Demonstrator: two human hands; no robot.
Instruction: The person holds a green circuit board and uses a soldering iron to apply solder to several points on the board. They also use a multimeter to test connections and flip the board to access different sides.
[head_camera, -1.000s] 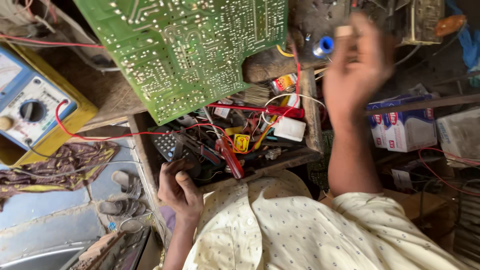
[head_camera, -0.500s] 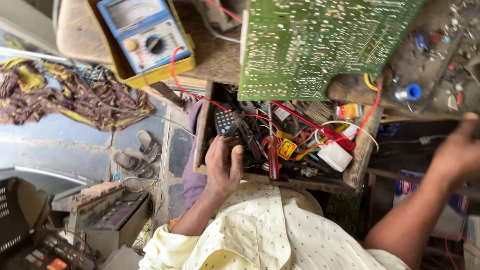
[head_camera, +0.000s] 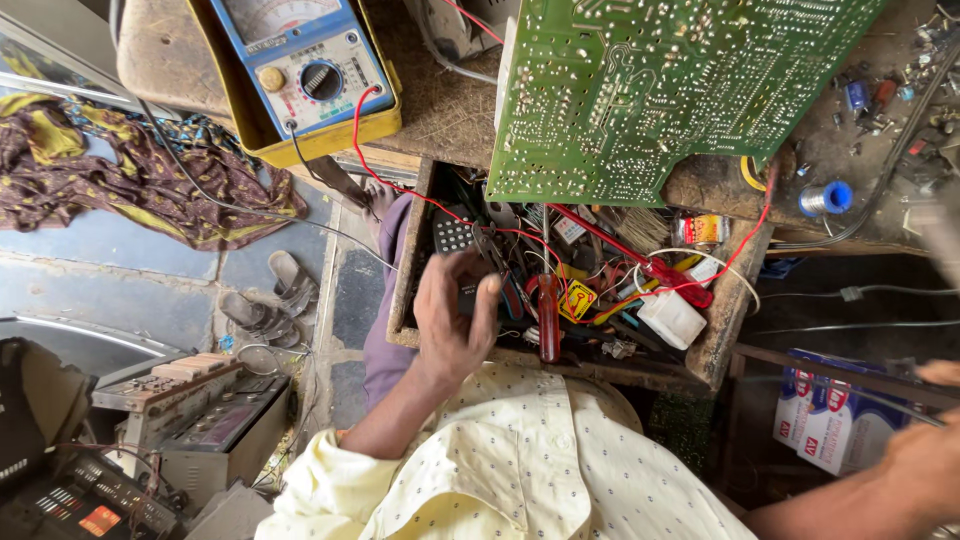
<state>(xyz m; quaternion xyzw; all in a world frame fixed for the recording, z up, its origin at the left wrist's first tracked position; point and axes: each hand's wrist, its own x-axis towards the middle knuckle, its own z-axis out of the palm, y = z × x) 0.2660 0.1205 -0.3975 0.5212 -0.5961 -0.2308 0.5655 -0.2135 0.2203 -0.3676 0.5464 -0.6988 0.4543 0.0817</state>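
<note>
Left hand (head_camera: 452, 318) in open wooden drawer (head_camera: 715, 350), fingers curled loose over black remote-like gadget (head_camera: 455, 237), digging, nothing pinched. Green circuit board (head_camera: 655, 85) sits solder-side up on bench above. Right hand (head_camera: 925, 465) at frame edge, grip can't tell.

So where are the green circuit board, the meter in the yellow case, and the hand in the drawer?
green circuit board (head_camera: 650, 90), head view, middle of its soldered face.
meter (head_camera: 305, 60), head view, its blue front panel.
left hand (head_camera: 455, 320), head view, back of the hand.
</note>
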